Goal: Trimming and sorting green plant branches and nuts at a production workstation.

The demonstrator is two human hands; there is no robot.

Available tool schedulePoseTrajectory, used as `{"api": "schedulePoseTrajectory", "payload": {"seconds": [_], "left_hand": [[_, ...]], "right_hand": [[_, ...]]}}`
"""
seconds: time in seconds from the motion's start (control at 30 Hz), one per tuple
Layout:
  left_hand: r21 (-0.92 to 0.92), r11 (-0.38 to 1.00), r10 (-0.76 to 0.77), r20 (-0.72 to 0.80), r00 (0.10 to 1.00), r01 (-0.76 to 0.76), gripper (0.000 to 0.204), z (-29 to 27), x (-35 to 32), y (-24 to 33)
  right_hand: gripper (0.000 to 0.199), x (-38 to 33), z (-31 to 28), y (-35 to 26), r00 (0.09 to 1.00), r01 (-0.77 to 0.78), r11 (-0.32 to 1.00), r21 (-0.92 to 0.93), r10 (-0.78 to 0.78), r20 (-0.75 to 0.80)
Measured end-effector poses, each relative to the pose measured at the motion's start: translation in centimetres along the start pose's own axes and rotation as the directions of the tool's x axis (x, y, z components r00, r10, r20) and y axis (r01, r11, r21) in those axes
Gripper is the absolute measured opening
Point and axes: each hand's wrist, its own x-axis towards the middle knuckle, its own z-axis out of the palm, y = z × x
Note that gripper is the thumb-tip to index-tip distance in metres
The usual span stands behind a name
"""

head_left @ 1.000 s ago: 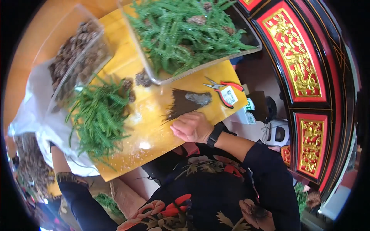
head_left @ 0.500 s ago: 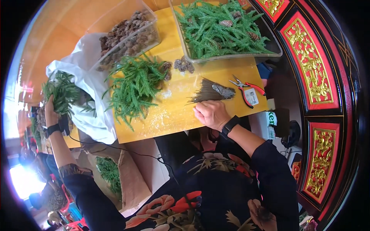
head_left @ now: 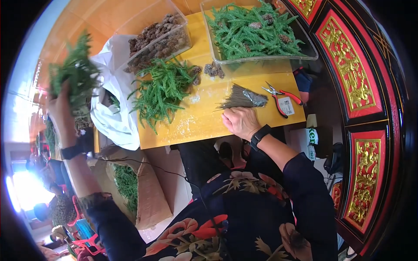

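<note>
The left hand (head_left: 61, 114) is clenched around a bushy bunch of green sprigs (head_left: 75, 74), which it has lifted higher than half a second ago, out to the left of the yellow wooden table (head_left: 204, 117). The right hand (head_left: 241, 122) rests flat at the table's near edge, fingers released, touching a fan of thin grey wires (head_left: 238, 99). More feathery sprigs lie loose beside red-handled pliers (head_left: 283, 98) and a clear tub of brown cones (head_left: 159, 37). Carved red-and-gold panels (head_left: 352, 78) line the right.

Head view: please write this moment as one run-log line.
left hand: holds green sprigs, raised | right hand: rests on yellow table beside wire bundle
</note>
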Motion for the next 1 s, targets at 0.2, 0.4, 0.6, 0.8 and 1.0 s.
{"api": "schedulePoseTrajectory", "payload": {"seconds": [0.2,0.4,0.6,0.8,1.0], "left_hand": [[0.187,0.898,0.274,0.474,0.837,-0.400,0.061,12.5,-9.4,-3.6],[0.313,0.887,0.126,0.542,0.831,-0.339,0.073,16.7,-12.0,-4.1],[0.011,0.951,0.241,0.602,0.761,-0.310,0.077,16.2,-10.4,-1.3],[0.065,0.928,0.229,0.675,0.701,-0.366,0.081,14.5,-10.7,0.1],[0.262,0.856,0.178,0.660,0.730,-0.445,0.079,13.1,-12.2,1.3]], "right_hand": [[0.016,0.6,0.7,-0.7,0.999,0.035,0.999,0.033,-0.035,-0.003],[0.017,0.4,0.6,-0.5,1.000,0.028,1.000,0.007,-0.028,-0.011],[0.018,0.3,0.4,-0.6,1.000,0.027,1.000,0.007,-0.027,0.000],[0.017,0.3,0.4,-0.6,1.000,0.015,0.999,0.032,-0.015,0.006],[0.017,0.3,0.5,-0.3,1.000,0.021,0.998,0.061,-0.022,0.021]]}}
